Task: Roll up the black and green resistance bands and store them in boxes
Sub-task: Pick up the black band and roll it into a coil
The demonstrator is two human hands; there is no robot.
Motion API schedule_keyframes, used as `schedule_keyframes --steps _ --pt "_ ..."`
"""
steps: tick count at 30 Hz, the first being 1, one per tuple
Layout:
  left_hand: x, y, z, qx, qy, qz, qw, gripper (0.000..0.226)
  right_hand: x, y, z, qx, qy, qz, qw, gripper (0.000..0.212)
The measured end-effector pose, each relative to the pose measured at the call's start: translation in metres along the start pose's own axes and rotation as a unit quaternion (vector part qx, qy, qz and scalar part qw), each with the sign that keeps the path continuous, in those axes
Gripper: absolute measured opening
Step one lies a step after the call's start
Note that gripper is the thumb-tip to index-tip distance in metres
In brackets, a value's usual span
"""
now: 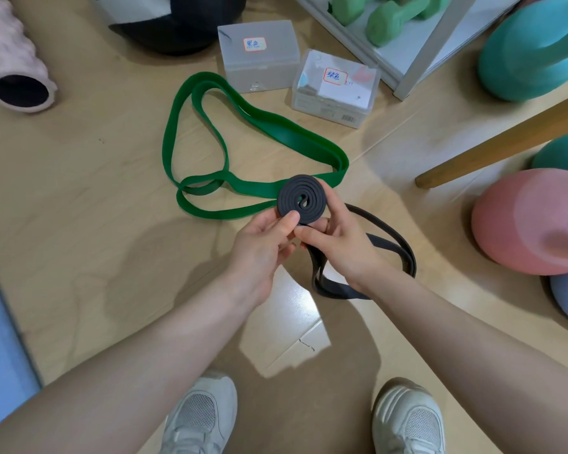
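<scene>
Clearly the black band (301,200) is springy, so I pinch its coil with my left hand (263,244), my right hand (338,244) seemingly gripping the loose tail.

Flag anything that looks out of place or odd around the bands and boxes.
Nothing looks damaged. The green band sprawls unrolled and twisted on the floor, and the black band, held by the left hand and right hand, is only partly coiled.
</scene>
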State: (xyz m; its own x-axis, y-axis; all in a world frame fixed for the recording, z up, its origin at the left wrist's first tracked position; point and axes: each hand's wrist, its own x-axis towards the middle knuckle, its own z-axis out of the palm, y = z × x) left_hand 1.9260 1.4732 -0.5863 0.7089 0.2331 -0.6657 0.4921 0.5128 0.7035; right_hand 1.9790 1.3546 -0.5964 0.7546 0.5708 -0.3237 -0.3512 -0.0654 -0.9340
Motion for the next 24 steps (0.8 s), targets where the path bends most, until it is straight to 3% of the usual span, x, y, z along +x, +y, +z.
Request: schedule_keyframes --steps 4,11,14,16,19,22,24 --pt "0.003 0.005 -0.003 0.012 0.024 0.003 1.0 0.002 0.0 0.004 0.003 -0.024 -0.007 0.003 1.0 0.066" --pt "0.006 0.003 -0.008 0.017 0.038 0.047 0.998 0.006 0.007 0.012 0.01 -0.091 0.004 0.06 0.994 0.089" --pt "0.009 0.005 -0.012 0.021 0.064 0.061 0.996 0.009 0.01 0.014 0.01 -0.198 0.035 0.066 0.977 0.098" --pt "0.011 0.009 -0.015 0.002 0.076 0.055 0.996 0.01 0.007 0.014 0.006 -0.244 0.031 0.062 0.967 0.089" --pt "0.012 0.013 -0.019 -0.038 0.069 0.049 0.996 0.01 0.0 0.016 -0.001 -0.247 0.002 0.05 0.968 0.056" --pt "0.012 0.012 -0.02 -0.021 0.062 0.055 0.996 0.01 -0.003 0.019 -0.006 -0.241 -0.013 0.035 0.97 0.023" --pt "0.012 0.011 -0.02 0.006 0.062 0.062 0.996 0.011 -0.005 0.022 -0.004 -0.29 -0.033 0.02 0.956 0.012"
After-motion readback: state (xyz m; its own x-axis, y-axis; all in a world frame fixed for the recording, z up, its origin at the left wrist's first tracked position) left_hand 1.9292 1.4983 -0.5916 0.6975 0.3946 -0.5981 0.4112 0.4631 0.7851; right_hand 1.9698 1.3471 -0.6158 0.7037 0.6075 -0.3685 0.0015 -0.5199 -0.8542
